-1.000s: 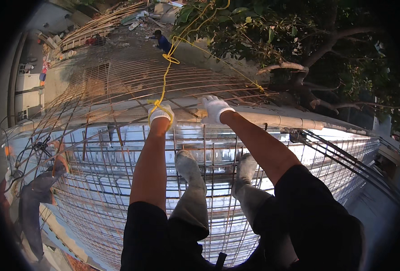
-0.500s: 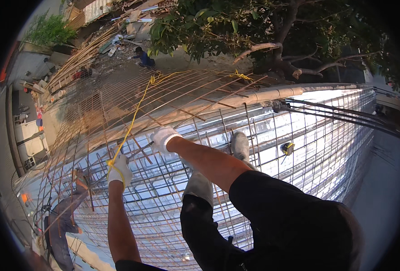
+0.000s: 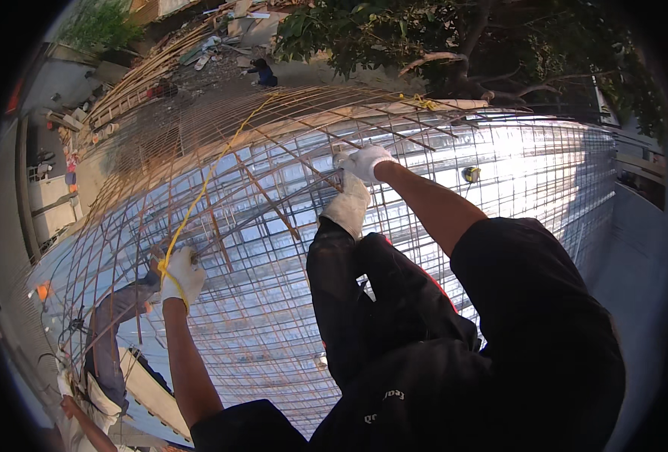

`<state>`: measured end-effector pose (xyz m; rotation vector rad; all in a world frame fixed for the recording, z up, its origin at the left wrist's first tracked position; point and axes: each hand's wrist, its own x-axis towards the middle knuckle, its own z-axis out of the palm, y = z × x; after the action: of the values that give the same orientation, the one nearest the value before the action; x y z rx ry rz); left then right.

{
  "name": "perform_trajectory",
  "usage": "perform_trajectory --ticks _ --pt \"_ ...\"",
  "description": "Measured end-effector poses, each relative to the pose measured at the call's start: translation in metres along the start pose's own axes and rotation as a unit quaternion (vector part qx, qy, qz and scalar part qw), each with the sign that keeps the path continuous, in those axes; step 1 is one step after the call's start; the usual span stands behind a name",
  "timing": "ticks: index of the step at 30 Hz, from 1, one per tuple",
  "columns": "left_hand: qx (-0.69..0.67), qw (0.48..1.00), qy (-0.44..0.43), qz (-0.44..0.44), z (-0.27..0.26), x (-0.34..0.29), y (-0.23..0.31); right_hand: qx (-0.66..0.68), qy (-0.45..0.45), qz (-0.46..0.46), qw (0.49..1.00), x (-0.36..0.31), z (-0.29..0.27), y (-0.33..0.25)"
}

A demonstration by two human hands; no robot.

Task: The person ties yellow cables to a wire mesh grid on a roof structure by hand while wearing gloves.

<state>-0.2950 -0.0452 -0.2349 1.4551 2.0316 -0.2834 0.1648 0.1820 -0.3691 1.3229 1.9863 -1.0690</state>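
Observation:
My right hand [image 3: 365,163], in a white glove, is closed around the edge bar of a rusty steel mesh panel [image 3: 273,205] above my boot [image 3: 349,205]. Lower and to the left, my gloved left hand [image 3: 183,277] is closed at the same panel's edge; its fingers are partly hidden. A yellow rope [image 3: 207,181] loops around that hand and wrist and stretches up to the far side of the panel. Beneath lies a grid of steel bars [image 3: 266,331] over shiny metal decking [image 3: 499,162], where I stand.
A co-worker in grey clothes [image 3: 114,331] bends at the lower left, with another person's arm [image 3: 85,422] nearby. A yellow-and-black tape measure [image 3: 471,174] lies on the grid. Beyond the decking edge, a person in dark blue [image 3: 262,73] is on the ground below, near timber [image 3: 142,83] and a tree [image 3: 469,60].
My right hand has moved right and farther out, while my left has shifted slightly left. The mesh panel has slid rightward over the decking. My legs have come closer together.

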Motion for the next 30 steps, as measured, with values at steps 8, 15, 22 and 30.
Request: perform_trajectory --ticks 8,15,22,30 --pt "-0.093 0.995 0.026 -0.02 -0.008 -0.036 -0.039 -0.026 0.122 0.127 0.984 0.003 0.026 -0.049" --pt "0.433 0.871 -0.217 0.082 -0.228 -0.071 -0.072 -0.018 0.138 0.13 0.982 -0.041 0.056 -0.086" --pt "0.138 0.98 -0.142 0.008 -0.146 -0.072 0.02 0.001 0.12 0.149 0.981 -0.077 0.081 -0.11" --pt "-0.018 0.996 0.043 0.076 0.051 -0.099 0.133 -0.051 0.093 0.099 0.989 -0.092 0.114 -0.127"
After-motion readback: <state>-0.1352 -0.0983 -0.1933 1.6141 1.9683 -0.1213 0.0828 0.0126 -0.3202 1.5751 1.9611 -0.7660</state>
